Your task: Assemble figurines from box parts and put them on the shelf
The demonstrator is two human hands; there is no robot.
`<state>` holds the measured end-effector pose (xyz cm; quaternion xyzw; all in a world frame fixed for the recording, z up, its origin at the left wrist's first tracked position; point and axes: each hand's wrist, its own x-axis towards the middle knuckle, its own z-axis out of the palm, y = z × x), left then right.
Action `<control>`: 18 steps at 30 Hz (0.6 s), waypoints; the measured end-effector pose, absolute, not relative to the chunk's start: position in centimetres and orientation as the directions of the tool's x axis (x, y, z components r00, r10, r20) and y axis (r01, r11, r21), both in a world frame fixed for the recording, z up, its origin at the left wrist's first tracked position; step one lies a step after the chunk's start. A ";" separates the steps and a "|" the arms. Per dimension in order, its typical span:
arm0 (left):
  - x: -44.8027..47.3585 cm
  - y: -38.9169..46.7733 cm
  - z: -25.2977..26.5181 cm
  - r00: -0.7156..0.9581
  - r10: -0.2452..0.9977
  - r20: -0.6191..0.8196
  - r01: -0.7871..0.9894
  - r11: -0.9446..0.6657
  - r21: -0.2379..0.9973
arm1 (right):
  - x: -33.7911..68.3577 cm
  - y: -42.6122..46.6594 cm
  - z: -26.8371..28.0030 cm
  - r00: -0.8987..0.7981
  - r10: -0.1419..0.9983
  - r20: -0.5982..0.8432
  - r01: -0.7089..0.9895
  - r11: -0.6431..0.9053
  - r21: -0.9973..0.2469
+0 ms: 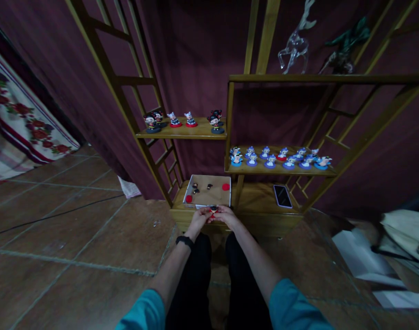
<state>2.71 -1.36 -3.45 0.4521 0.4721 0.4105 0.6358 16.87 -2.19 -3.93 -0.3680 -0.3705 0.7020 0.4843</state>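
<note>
Between my two hands, just in front of a shallow cardboard box [209, 198], is a small black-haired figurine [214, 209] with red at its bottom. My left hand [200, 221] grips it from the left side, fingers closed. From the right, my right hand [227, 217] pinches it too. Inside the box lie several small dark figurine parts [196, 191], a red round base [189, 199] at the near left and another red round piece [226, 187] at the far right. The fingers partly cover the figurine's lower part.
Figurines [175, 120] stand on the upper left shelf [182, 133]; several blue and purple ones [270, 161] line the right shelf [281, 170]. A phone [283, 196] lies right of the box. A glass deer [295, 48] stands above. White sheets [364, 256] lie on the floor at right.
</note>
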 end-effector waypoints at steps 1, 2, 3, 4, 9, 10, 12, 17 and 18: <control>2.7 -1.3 -3.5 0.222 0.947 -0.231 -0.096 0.257 0.961 | 16.8 -2.2 -3.9 -0.258 0.953 -0.161 -0.402 -0.258 -0.879; 2.7 -1.3 -3.5 0.224 0.946 -0.235 -0.095 0.261 0.961 | 16.8 -2.1 -3.8 -0.258 0.952 -0.165 -0.396 -0.260 -0.881; 2.7 -1.3 -3.6 0.224 0.945 -0.239 -0.093 0.265 0.960 | 16.7 -2.1 -3.7 -0.258 0.951 -0.168 -0.390 -0.262 -0.883; 2.7 -1.3 -3.6 0.221 0.945 -0.242 -0.091 0.267 0.959 | 16.7 -2.1 -3.7 -0.260 0.951 -0.169 -0.385 -0.263 -0.885; 2.7 -1.3 -3.7 0.213 0.950 -0.228 -0.106 0.254 0.961 | 16.5 -2.0 -3.2 -0.260 0.950 -0.173 -0.371 -0.264 -0.890; 2.6 -1.3 -3.7 0.216 0.950 -0.227 -0.106 0.254 0.961 | 16.5 -2.0 -3.1 -0.259 0.949 -0.182 -0.366 -0.270 -0.891; 2.6 -1.3 -3.7 0.222 0.948 -0.229 -0.101 0.256 0.961 | 16.5 -2.0 -3.0 -0.251 0.949 -0.192 -0.355 -0.275 -0.893; 2.5 -1.3 -3.6 0.236 0.946 -0.222 -0.111 0.253 0.961 | 16.5 -2.2 -3.0 -0.228 0.958 -0.172 -0.364 -0.248 -0.898; 2.5 -1.3 -3.6 0.235 0.945 -0.226 -0.117 0.258 0.959 | 16.5 -2.3 -3.0 -0.225 0.959 -0.171 -0.371 -0.246 -0.895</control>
